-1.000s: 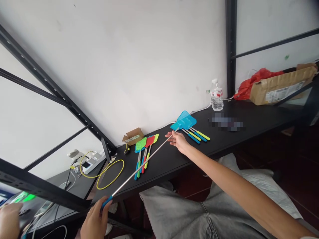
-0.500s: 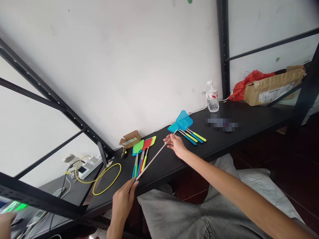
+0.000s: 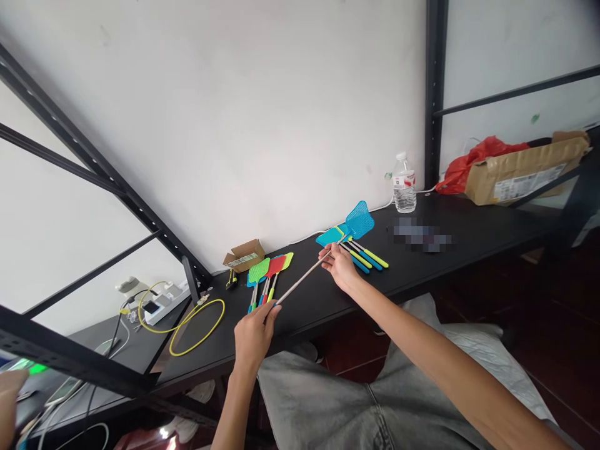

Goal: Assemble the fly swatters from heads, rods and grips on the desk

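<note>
A blue fly swatter [image 3: 360,220] with a thin metal rod is stretched between my hands, its mesh head up to the right. My left hand [image 3: 255,334] is closed around its handle end, covering most of the grip. Near the head, the fingers of my right hand [image 3: 341,269] pinch the rod. Behind the right hand lie several blue swatters [image 3: 332,235] with blue and yellow-green handles. Left of the rod is another group with green [image 3: 259,270], red [image 3: 275,265] and yellow [image 3: 288,260] heads, partly overlapping; my left hand hides some handle ends.
A small open carton [image 3: 244,257] stands by the wall. A yellow cable [image 3: 222,325] loops near a power strip [image 3: 166,306]. To the right are a water bottle [image 3: 404,184], a blurred patch and a cardboard box [image 3: 525,172]. Another person's hand [image 3: 9,400] shows at the left edge.
My left hand has moved up and to the right. The held swatter's head has shifted right, showing more of the blue swatters beneath it. The view has turned slightly.
</note>
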{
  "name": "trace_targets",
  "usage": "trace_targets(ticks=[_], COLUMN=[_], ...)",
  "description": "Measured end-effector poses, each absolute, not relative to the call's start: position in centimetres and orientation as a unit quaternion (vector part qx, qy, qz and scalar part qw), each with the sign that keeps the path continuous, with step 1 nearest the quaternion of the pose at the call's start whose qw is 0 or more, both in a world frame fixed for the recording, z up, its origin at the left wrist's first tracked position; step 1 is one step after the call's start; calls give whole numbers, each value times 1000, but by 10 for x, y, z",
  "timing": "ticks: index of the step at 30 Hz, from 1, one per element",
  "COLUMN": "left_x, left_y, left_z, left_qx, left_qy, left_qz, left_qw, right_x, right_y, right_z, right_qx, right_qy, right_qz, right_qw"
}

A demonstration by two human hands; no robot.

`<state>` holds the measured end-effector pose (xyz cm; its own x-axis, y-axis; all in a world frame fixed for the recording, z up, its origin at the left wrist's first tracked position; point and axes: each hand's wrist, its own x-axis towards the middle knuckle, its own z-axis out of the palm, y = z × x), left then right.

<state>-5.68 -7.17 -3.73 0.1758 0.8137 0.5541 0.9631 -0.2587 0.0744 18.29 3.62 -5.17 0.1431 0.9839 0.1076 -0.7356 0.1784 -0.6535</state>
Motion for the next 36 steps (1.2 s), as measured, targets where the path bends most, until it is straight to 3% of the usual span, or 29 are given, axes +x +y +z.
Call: trace_targets(ticks=[4,12,20,26,36], left_x=[-15,19,10,9,7], left_y=[-58,-49,-46,-45,-47], left_z=[-40,-54,-50,-55,-59], left_qx=[-757,-704,-698,-702,-694], left_qy=[-571,-562,-506,-491,-485], left_qz=[-296,-432,-463,-464,-489], left_qw=[117,-46,-206,-225,-211], right_x=[156,163,195,225,225], right_y=[15,6,34,47,46], right_z=[-53,-39,-5,19,14], right_qx=[-238,-266,-216,-218,-240], right_qy=[-331,-438,-293,-250,-274], right_qz=[595,581,638,566,530], right_qw=[692,632,678,754,766])
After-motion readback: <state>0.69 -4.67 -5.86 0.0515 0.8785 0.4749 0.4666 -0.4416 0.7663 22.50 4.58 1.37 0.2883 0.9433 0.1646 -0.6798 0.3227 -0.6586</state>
